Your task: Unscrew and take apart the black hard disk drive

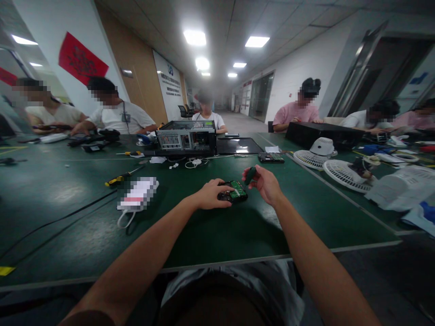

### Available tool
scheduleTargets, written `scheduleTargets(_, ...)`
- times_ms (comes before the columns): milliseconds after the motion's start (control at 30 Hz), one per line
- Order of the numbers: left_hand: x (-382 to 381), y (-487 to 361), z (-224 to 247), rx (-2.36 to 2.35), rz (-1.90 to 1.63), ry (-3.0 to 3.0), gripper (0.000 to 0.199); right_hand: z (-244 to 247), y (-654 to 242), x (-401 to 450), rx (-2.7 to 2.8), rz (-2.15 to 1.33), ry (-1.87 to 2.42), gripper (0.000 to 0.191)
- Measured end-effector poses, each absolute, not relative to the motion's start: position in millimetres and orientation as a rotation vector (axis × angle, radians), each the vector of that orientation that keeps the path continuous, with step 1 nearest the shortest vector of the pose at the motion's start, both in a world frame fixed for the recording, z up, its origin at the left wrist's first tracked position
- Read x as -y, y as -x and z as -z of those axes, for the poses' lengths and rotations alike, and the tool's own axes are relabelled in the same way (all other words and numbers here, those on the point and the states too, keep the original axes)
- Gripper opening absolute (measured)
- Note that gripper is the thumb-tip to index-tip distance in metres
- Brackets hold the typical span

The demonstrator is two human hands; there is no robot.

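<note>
A black hard drive [239, 191] with a green circuit board facing up lies on the green table in front of me. My left hand [213, 194] grips its left side, fingers over the far edge and thumb along the near one. Just right of and above the drive, my right hand [263, 183] is closed around the dark green handle of a screwdriver [250, 174]. The screwdriver points down toward the board's right end; whether its tip touches the board I cannot tell.
Beyond my hands stands an opened computer case [186, 139]. A second drive with a green board [271, 157] lies near it. Left are a yellow-black screwdriver [118, 179] and a phone [138, 194] with a white cable. White fan parts [350, 174] lie right. Several people sit around the table.
</note>
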State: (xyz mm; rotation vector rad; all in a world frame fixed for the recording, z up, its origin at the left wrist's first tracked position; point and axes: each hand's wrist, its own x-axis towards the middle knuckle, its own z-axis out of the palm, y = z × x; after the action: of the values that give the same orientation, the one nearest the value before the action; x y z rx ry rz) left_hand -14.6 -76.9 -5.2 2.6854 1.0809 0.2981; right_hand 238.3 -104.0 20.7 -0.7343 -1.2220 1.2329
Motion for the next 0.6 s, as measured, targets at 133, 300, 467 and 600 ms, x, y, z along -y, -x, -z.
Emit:
scheduleTargets(133, 76.5, 14.4, 5.4, -1.088, -0.293, -2.679, 0.067, -20.9, -239.2, 104.3, 1.239, -1.192, 0.762, 0.036)
scheduleTargets(300, 78.6, 14.2, 2.9, -1.089, -0.281, -2.671, 0.068, -20.0, -241.1, 102.3, 1.24, -1.173, 0.769, 0.038)
scheduleTargets(467, 79.6, 14.0, 2.5, -1.09, -0.284, -2.681, 0.067, -20.4, -242.0, 102.2, 1.276, -1.142, 0.766, 0.038)
scheduleTargets(600, 78.8, 14.5, 3.1, -1.078, -0.289, -2.684, 0.067, -20.2, -242.4, 101.8, 1.276, -1.133, 0.77, 0.036)
